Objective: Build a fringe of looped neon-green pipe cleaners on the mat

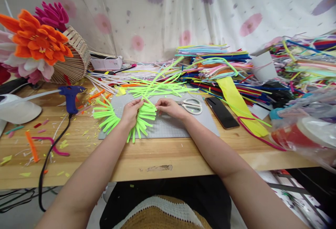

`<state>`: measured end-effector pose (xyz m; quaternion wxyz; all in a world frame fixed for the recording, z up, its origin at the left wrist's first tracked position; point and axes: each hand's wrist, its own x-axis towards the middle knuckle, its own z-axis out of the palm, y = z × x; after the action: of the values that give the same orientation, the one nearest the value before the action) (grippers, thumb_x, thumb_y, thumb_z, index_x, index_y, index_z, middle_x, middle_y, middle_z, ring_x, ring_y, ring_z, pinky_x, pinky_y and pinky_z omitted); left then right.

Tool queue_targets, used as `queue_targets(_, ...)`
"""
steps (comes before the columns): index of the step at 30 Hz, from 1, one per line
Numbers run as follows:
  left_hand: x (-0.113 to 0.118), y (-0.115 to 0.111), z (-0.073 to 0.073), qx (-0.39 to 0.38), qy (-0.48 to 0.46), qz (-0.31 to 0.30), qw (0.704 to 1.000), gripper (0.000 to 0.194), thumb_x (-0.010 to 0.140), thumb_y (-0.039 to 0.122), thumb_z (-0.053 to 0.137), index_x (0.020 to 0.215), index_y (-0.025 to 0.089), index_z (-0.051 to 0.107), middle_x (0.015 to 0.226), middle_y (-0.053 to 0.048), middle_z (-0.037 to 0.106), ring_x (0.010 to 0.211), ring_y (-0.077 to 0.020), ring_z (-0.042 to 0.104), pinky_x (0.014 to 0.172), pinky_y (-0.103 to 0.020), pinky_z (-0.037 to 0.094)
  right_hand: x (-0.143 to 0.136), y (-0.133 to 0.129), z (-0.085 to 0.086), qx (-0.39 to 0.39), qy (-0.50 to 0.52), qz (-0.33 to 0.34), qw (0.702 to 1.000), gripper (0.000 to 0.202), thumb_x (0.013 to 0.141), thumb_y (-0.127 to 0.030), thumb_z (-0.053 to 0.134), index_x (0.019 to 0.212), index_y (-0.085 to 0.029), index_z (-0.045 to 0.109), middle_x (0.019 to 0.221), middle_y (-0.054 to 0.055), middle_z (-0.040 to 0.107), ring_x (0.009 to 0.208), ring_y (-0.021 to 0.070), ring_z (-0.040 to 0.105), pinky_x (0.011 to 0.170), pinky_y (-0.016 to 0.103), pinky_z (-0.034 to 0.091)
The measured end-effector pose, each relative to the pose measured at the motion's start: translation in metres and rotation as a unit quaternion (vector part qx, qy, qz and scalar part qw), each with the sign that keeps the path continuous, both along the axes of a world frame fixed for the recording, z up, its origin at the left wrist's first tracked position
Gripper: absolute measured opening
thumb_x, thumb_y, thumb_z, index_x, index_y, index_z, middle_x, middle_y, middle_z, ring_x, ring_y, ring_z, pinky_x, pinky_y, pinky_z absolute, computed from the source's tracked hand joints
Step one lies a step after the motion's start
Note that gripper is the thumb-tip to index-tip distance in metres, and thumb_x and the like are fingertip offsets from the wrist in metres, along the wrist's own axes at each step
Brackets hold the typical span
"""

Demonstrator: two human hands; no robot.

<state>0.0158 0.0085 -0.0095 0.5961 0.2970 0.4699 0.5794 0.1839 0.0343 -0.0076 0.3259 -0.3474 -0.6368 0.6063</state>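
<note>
My left hand (132, 113) is closed on a fringe of bright green pipe cleaners (141, 120), whose short lengths fan out on both sides of the hand. Close by on the right, my right hand (169, 107) has its thumb and fingertips pinched together at the fringe's edge, on a green pipe cleaner. Both hands are above a grey cutting mat (178, 129). Just behind them lies a loose pile of long green pipe cleaners (157, 88). White-handled scissors (193, 106) rest beside my right wrist, their blades partly hidden.
A blue glue gun (69, 98) with a black cord stands at left, near a basket (76, 54) of fuzzy flowers. Scraps litter the wood table (157, 155). A phone (222, 112), a yellow strip (240, 106) and bundled pipe cleaners (217, 66) are at right and back.
</note>
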Motion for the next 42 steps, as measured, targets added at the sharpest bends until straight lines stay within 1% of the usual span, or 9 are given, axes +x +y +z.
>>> queue_targets(5, 0.004, -0.002, 0.003, -0.007, -0.013, 0.004, 1.0, 0.019, 0.053, 0.021, 0.071, 0.068, 0.013, 0.064, 0.057, -0.002, 0.064, 0.05, -0.0129, 0.058, 0.056, -0.027, 0.048, -0.004, 0.002, -0.002, -0.004, -0.058, -0.048, 0.997, 0.014, 0.066, -0.026, 0.059, 0.064, -0.015, 0.051, 0.058, -0.002, 0.057, 0.054, 0.0077, 0.053, 0.056, 0.022, 0.045)
queue_targets(11, 0.004, -0.007, 0.008, -0.03, 0.01, -0.008, 0.999, 0.02, 0.05, 0.017, 0.069, 0.066, 0.013, 0.057, 0.055, 0.001, 0.059, 0.045, -0.0079, 0.052, 0.044, -0.019, 0.039, -0.002, 0.001, 0.002, 0.152, -0.232, -0.07, 0.958, 0.012, 0.067, -0.024, 0.055, 0.06, -0.014, 0.052, 0.053, -0.004, 0.052, 0.052, 0.007, 0.047, 0.053, 0.02, 0.034)
queue_targets(16, 0.007, -0.007, 0.007, 0.003, 0.067, -0.013, 0.998, 0.03, 0.047, 0.026, 0.075, 0.069, 0.015, 0.058, 0.056, 0.004, 0.058, 0.044, -0.0059, 0.048, 0.044, -0.018, 0.036, 0.001, -0.002, 0.004, 0.215, -0.264, -0.034, 0.94, 0.014, 0.069, -0.025, 0.053, 0.06, -0.014, 0.053, 0.054, -0.004, 0.051, 0.053, 0.0067, 0.043, 0.054, 0.02, 0.031)
queue_targets(21, 0.006, -0.005, 0.002, 0.017, 0.045, -0.011, 0.999, 0.034, 0.046, 0.032, 0.077, 0.07, 0.015, 0.059, 0.06, 0.001, 0.062, 0.056, -0.0114, 0.056, 0.057, -0.024, 0.044, 0.004, 0.001, 0.0, 0.131, -0.153, -0.016, 0.979, 0.009, 0.07, -0.023, 0.052, 0.072, -0.015, 0.054, 0.06, -0.003, 0.054, 0.053, 0.0069, 0.049, 0.053, 0.02, 0.039)
queue_targets(24, 0.004, -0.004, 0.001, 0.041, 0.033, -0.015, 0.999, 0.036, 0.046, 0.032, 0.077, 0.072, 0.014, 0.061, 0.065, -0.001, 0.064, 0.061, -0.0138, 0.059, 0.062, -0.027, 0.045, 0.007, 0.005, -0.002, 0.053, -0.074, -0.014, 0.996, 0.019, 0.068, -0.028, 0.057, 0.082, -0.016, 0.051, 0.061, -0.004, 0.055, 0.051, 0.0074, 0.051, 0.053, 0.021, 0.044)
queue_targets(26, 0.003, -0.005, 0.001, 0.056, 0.032, -0.016, 0.998, 0.036, 0.046, 0.032, 0.077, 0.073, 0.014, 0.061, 0.067, -0.002, 0.065, 0.062, -0.0144, 0.059, 0.063, -0.028, 0.045, 0.007, 0.006, -0.004, 0.023, -0.066, -0.009, 0.998, 0.025, 0.067, -0.03, 0.059, 0.087, -0.016, 0.052, 0.062, -0.004, 0.056, 0.05, 0.0071, 0.051, 0.052, 0.022, 0.045)
queue_targets(28, 0.004, -0.005, 0.001, 0.066, 0.031, -0.013, 0.997, 0.036, 0.047, 0.031, 0.077, 0.074, 0.014, 0.061, 0.067, -0.002, 0.066, 0.062, -0.0143, 0.059, 0.064, -0.028, 0.046, 0.007, 0.006, -0.004, 0.029, -0.087, -0.013, 0.996, 0.022, 0.068, -0.032, 0.059, 0.083, -0.015, 0.056, 0.06, -0.002, 0.056, 0.049, 0.0066, 0.05, 0.05, 0.02, 0.045)
queue_targets(34, 0.005, -0.006, 0.002, 0.08, 0.026, -0.011, 0.996, 0.035, 0.049, 0.028, 0.076, 0.078, 0.014, 0.062, 0.07, -0.003, 0.067, 0.067, -0.0156, 0.062, 0.066, -0.029, 0.047, 0.007, 0.005, -0.008, 0.128, -0.141, -0.057, 0.98, 0.022, 0.074, -0.034, 0.053, 0.073, -0.015, 0.063, 0.057, -0.001, 0.057, 0.05, 0.008, 0.052, 0.053, 0.021, 0.044)
queue_targets(42, 0.004, -0.004, 0.001, 0.107, 0.056, 0.016, 0.993, 0.028, 0.053, 0.024, 0.073, 0.077, 0.015, 0.06, 0.072, -0.004, 0.068, 0.062, -0.0146, 0.061, 0.063, -0.028, 0.047, 0.004, 0.005, -0.004, 0.064, -0.111, -0.043, 0.991, 0.027, 0.071, -0.041, 0.056, 0.066, -0.014, 0.056, 0.052, -0.002, 0.053, 0.047, 0.0078, 0.048, 0.049, 0.021, 0.041)
